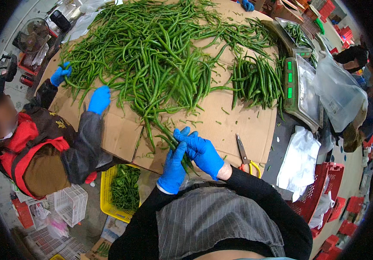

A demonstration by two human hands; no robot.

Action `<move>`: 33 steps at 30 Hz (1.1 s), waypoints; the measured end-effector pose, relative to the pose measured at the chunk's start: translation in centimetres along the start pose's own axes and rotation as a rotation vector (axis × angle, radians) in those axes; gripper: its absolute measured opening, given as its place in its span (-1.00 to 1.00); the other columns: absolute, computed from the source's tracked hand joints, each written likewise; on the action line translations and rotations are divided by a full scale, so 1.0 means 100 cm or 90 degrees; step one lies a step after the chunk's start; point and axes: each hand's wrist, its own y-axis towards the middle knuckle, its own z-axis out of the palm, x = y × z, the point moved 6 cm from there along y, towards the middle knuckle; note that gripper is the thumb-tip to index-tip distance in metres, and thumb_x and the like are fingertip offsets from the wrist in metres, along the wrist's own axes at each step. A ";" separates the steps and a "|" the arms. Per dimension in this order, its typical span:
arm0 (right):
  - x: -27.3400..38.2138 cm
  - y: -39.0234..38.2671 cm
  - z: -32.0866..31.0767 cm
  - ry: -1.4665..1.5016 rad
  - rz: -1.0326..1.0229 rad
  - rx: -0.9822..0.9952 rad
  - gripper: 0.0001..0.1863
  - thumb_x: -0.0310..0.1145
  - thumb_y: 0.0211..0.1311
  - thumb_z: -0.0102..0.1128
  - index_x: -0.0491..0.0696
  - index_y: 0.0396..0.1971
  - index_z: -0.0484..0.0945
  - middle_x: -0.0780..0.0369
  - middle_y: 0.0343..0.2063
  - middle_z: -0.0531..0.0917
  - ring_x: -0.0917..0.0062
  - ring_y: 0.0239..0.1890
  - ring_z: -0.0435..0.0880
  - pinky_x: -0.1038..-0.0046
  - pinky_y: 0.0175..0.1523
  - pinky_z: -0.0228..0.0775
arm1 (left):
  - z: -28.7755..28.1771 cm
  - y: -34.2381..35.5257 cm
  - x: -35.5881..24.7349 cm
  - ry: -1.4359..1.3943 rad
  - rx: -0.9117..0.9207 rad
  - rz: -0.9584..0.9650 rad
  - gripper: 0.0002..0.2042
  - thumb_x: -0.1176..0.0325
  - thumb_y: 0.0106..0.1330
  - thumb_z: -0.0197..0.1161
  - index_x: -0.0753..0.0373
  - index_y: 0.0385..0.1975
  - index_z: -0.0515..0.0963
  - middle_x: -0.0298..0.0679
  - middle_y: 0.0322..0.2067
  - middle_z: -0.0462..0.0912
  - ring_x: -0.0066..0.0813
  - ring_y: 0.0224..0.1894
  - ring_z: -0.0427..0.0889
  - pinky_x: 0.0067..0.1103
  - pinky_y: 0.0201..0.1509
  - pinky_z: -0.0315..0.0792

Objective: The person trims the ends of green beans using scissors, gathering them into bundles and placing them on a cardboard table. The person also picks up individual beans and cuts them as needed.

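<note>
Both my hands, in blue gloves, meet at the near edge of the cardboard-covered table (204,123). My left hand (172,169) is closed around a few long green chillies (165,139); my right hand (201,151) grips them too, its fingers curled over them, partly hiding them. A large loose heap of green chillies (143,52) spreads beyond my hands. A neater bundle of chillies (258,80) lies to the right. Scissors with red and yellow handles (251,167) lie right of my right hand.
A co-worker (43,151) at left has blue-gloved hands (100,99) by the heap; another glove (247,5) shows at the far edge. Scales (303,91), plastic bags (299,160) and a red crate (312,199) are at right. A yellow basket of greens (106,190) is below the table edge.
</note>
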 end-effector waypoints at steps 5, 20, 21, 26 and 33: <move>-0.005 0.026 -0.014 0.172 0.030 0.006 -0.63 -0.56 0.25 0.06 -0.07 0.07 0.50 0.19 -0.15 0.64 0.58 -0.19 0.61 0.53 -0.04 0.43 | -0.018 -0.012 -0.025 0.153 -0.096 0.012 -0.54 0.24 0.42 -0.01 0.30 0.26 0.22 -0.14 0.18 0.35 -0.31 0.18 0.39 -0.44 0.22 0.32; -0.042 0.191 -0.071 -0.304 -0.100 -0.179 -0.68 -0.42 -0.07 0.34 -0.03 -0.22 0.59 0.05 -0.29 0.57 0.14 -0.23 0.57 0.26 -0.15 0.44 | -0.209 -0.212 -0.133 1.204 -0.178 -0.362 -0.56 0.22 0.20 0.22 0.18 0.08 0.44 -0.07 -0.09 0.59 -0.16 -0.04 0.57 -0.37 0.00 0.44; -0.016 0.175 -0.081 -0.266 -0.131 -0.210 -0.70 -0.46 -0.07 0.33 -0.04 -0.24 0.60 0.09 -0.31 0.57 0.21 -0.25 0.58 0.33 -0.17 0.45 | -0.189 -0.196 -0.129 1.056 -0.152 -0.294 -0.57 0.24 0.23 0.20 0.21 0.10 0.43 -0.09 -0.06 0.58 -0.21 0.00 0.56 -0.40 0.04 0.42; 0.046 0.098 -0.120 -0.043 -0.166 -0.322 -0.76 -0.64 0.03 0.25 -0.07 -0.27 0.61 0.26 -0.28 0.60 0.57 -0.23 0.60 0.58 -0.15 0.45 | -0.052 -0.073 -0.097 0.347 -0.123 -0.019 -0.56 0.28 0.36 0.01 0.31 0.21 0.29 -0.11 0.10 0.46 -0.24 0.15 0.45 -0.41 0.28 0.26; 0.026 0.012 -0.100 0.265 0.053 -0.284 -0.80 -0.60 0.17 0.16 -0.25 -0.19 0.51 0.16 -0.26 0.62 0.56 -0.38 0.61 0.54 -0.23 0.48 | 0.042 0.047 -0.054 -0.145 0.009 0.131 -0.53 0.25 0.42 -0.02 0.25 0.28 0.18 -0.09 0.13 0.43 -0.24 0.17 0.43 -0.34 0.28 0.26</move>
